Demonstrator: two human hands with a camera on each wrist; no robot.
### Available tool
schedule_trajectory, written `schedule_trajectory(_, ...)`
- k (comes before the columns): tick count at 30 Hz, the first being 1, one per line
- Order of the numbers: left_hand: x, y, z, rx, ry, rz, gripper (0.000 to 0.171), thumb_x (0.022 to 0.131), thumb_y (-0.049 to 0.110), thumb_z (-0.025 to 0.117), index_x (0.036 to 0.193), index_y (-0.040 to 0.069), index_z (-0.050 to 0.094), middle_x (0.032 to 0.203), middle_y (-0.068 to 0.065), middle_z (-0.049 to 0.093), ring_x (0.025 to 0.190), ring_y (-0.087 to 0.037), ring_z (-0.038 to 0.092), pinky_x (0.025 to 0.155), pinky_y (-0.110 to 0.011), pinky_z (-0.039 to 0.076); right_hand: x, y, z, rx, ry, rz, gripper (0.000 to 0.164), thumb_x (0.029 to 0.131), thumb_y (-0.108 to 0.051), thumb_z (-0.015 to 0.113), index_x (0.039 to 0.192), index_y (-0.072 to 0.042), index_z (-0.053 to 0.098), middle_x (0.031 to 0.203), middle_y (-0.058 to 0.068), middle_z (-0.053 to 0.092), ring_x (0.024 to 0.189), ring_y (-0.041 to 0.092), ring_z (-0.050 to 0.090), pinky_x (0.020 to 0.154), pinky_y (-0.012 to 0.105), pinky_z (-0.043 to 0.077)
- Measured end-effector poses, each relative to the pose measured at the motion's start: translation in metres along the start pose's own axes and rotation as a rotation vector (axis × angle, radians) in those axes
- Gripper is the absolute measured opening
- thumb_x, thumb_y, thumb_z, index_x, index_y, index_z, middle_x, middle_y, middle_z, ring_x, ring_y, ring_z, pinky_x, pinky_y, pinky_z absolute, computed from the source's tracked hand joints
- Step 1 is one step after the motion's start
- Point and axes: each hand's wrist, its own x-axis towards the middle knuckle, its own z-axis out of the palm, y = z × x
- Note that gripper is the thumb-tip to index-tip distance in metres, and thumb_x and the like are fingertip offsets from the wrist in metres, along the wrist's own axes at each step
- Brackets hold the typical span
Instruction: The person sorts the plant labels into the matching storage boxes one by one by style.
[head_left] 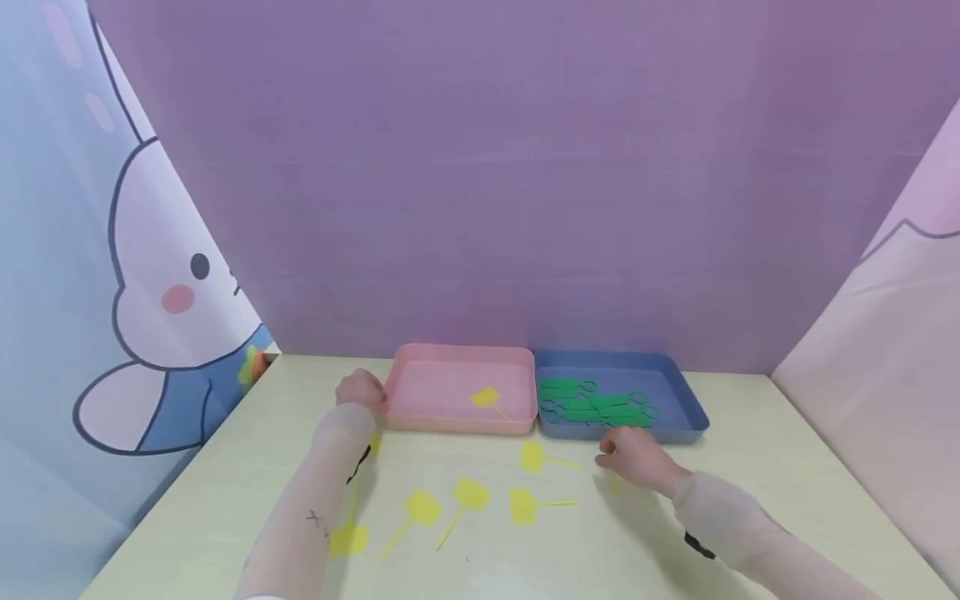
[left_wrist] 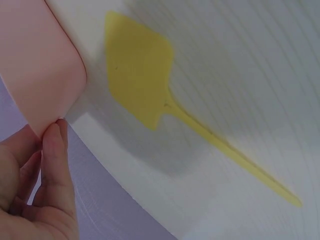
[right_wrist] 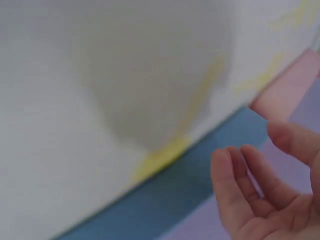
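The left hand (head_left: 362,390) pinches the pink tray (head_left: 435,387) by a corner. The right hand (head_left: 636,457), loosely bent, thumb apart, holds nothing near the blue tray (head_left: 672,408). Left forearm (head_left: 281,542): X-like mark (head_left: 313,517). Yellow paddles (head_left: 522,506) lie on the pale tabletop (head_left: 750,450); purple sheet (head_left: 480,167) behind.

The left hand (head_left: 362,390) and right hand (head_left: 639,457) are bare; a pale cuff (head_left: 716,507) wraps each wrist, a small black strip (head_left: 699,546) beneath. Small dark markings (head_left: 316,521), one X-like, sit on the left forearm (head_left: 296,508).
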Motion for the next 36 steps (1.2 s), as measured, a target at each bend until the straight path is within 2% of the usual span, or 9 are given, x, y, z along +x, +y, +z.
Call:
schedule_trajectory(2,0.000,0.000,0.000,0.002,-0.003,0.003,0.015,0.077,0.012,0.062,0.086,0.006,0.072,0.091,-0.012,0.069,0.084,-0.029,0.063,0.076,-0.042,0.052,-0.003,0.005,0.004,-0.001,-0.004,0.063,0.035,0.081,-0.019,0.066,0.054,-0.008,0.048,0.051,-0.005,0.042,0.047,0.009,0.036,0.046,0.023,0.031)
schedule_trajectory(4,-0.001,0.001,-0.001,0.002,-0.008,0.004,0.015,0.078,0.012,0.061,0.086,0.006,0.072,0.091,-0.013,0.069,0.082,-0.029,0.063,0.075,-0.041,0.052,-0.005,0.009,0.010,-0.015,-0.016,0.129,0.046,0.081,-0.025,0.066,0.049,-0.014,0.035,0.047,-0.006,0.027,0.045,0.008,0.023,0.045,0.021,0.021)
schedule_trajectory(7,-0.002,0.001,-0.002,0.009,-0.008,0.000,0.015,0.077,0.011,0.061,0.085,0.006,0.072,0.090,-0.013,0.069,0.080,-0.028,0.063,0.074,-0.041,0.052,-0.008,0.013,0.016,-0.058,-0.019,0.165,0.046,0.078,-0.033,0.069,0.048,-0.014,0.038,0.047,-0.006,0.032,0.046,0.008,0.028,0.045,0.021,0.025)
schedule_trajectory(11,-0.005,0.001,-0.003,0.005,-0.003,-0.004,0.016,0.077,0.011,0.060,0.086,0.005,0.072,0.091,-0.013,0.069,0.080,-0.028,0.062,0.075,-0.041,0.052,-0.010,0.016,0.020,-0.100,-0.016,0.178,0.042,0.074,-0.035,0.072,0.054,-0.009,0.045,0.056,0.000,0.042,0.052,0.013,0.037,0.049,0.026,0.033)
schedule_trajectory(16,-0.008,0.002,-0.003,0.011,0.000,0.001,0.017,0.078,0.011,0.059,0.087,0.005,0.072,0.091,-0.013,0.069,0.081,-0.028,0.063,0.075,-0.041,0.052,-0.014,0.019,0.019,-0.106,-0.016,0.158,0.032,0.070,-0.027,0.075,0.070,-0.002,0.054,0.070,0.004,0.049,0.063,0.017,0.044,0.058,0.031,0.040)
schedule_trajectory(20,-0.009,0.004,-0.005,0.017,-0.003,-0.004,0.015,0.078,0.011,0.060,0.085,0.006,0.072,0.089,-0.012,0.069,0.079,-0.027,0.063,0.072,-0.040,0.052,-0.019,0.024,0.015,-0.074,-0.022,0.150,0.027,0.067,-0.018,0.076,0.076,0.000,0.059,0.075,0.006,0.053,0.068,0.018,0.048,0.064,0.034,0.044)
schedule_trajectory(26,-0.009,0.007,-0.006,0.013,-0.005,-0.009,0.013,0.079,0.011,0.062,0.085,0.005,0.072,0.089,-0.012,0.069,0.081,-0.028,0.063,0.073,-0.040,0.052,-0.027,0.034,0.009,-0.046,-0.031,0.140,0.029,0.066,-0.013,0.076,0.087,0.003,0.064,0.083,0.008,0.062,0.081,0.023,0.057,0.077,0.043,0.047)
schedule_trajectory(31,-0.009,0.007,-0.005,0.013,-0.008,-0.006,0.016,0.079,0.012,0.061,0.089,0.005,0.071,0.093,-0.013,0.069,0.084,-0.029,0.063,0.076,-0.042,0.052,-0.033,0.044,0.005,0.025,-0.013,0.161,0.024,0.066,-0.006,0.075,0.087,0.000,0.064,0.079,0.003,0.062,0.077,0.017,0.056,0.072,0.038,0.048)
schedule_trajectory(36,-0.008,0.005,-0.004,0.021,-0.015,-0.001,0.016,0.080,0.013,0.061,0.091,0.005,0.071,0.093,-0.013,0.069,0.085,-0.029,0.063,0.077,-0.043,0.052,-0.036,0.053,0.002,0.029,0.003,0.148,0.017,0.067,-0.002,0.073,0.082,-0.002,0.065,0.076,0.002,0.063,0.072,0.015,0.056,0.068,0.035,0.049)
